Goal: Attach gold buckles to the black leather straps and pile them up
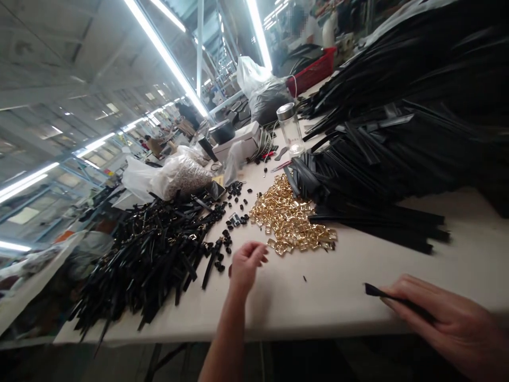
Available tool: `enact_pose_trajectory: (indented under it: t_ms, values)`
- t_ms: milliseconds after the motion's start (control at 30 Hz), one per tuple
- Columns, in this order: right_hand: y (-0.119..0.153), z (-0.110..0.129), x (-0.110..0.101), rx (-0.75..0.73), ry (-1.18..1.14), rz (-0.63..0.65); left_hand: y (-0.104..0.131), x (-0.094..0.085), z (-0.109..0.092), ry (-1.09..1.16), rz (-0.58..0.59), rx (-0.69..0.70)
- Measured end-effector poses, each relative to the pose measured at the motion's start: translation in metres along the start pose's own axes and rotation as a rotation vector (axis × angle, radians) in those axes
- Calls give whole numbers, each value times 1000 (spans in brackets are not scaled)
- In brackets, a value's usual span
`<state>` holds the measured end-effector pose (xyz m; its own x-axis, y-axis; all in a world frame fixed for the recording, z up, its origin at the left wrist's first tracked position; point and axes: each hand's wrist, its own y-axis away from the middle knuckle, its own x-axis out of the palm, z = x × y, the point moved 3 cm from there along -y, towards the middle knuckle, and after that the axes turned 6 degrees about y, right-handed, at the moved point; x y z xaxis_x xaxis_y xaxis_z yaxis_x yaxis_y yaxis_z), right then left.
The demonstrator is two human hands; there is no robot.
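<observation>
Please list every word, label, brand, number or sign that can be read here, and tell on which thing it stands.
No text can be read.
Jar: small reddish marks low on the glass, too small and blurred to read.

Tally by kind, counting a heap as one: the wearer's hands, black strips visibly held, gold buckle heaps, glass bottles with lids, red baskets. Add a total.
Hands: 2 (left hand, right hand)
Held black strip: 1
Gold buckle heap: 1
Lidded glass bottle: 1
Red basket: 1
Total: 6
</observation>
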<state>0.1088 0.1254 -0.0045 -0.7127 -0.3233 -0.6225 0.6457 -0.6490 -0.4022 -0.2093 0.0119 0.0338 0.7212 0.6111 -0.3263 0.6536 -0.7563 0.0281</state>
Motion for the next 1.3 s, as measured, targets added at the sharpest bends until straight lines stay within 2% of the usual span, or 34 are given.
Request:
enact_pose_trajectory:
  t_ms: [100,167,300,467,567,633,767,833,933,1067,1167,1300]
  values:
    - [-3,0,-1,-40,28,39,-52,-44,10,-126,-126,55]
    - [-6,3,-1,-45,42,55,-77,-56,12,-216,-165,98]
    - [-8,6,0,-48,70,72,-105,-52,12,-321,-130,143]
    - [-7,7,1,-47,60,99,-112,-42,6,-264,-104,104]
    - [-8,9,-1,-31,32,113,-92,-30,0,-109,-60,53]
    - [-9,13,-3,-20,5,111,-62,-12,-3,34,1,15]
    - [-8,35,-7,-41,-47,100,22,43,-7,295,143,-81]
    - [-8,49,-10,-79,-45,66,61,71,-11,505,192,-181]
    - [-8,65,-12,-117,-25,0,99,102,-16,789,215,-342]
    - [-3,72,-14,-143,26,-26,113,119,-22,881,184,-441]
    - [3,72,-14,-137,53,-26,115,120,-22,890,166,-493]
    - [9,74,-14,-153,108,-4,118,121,-21,902,212,-539]
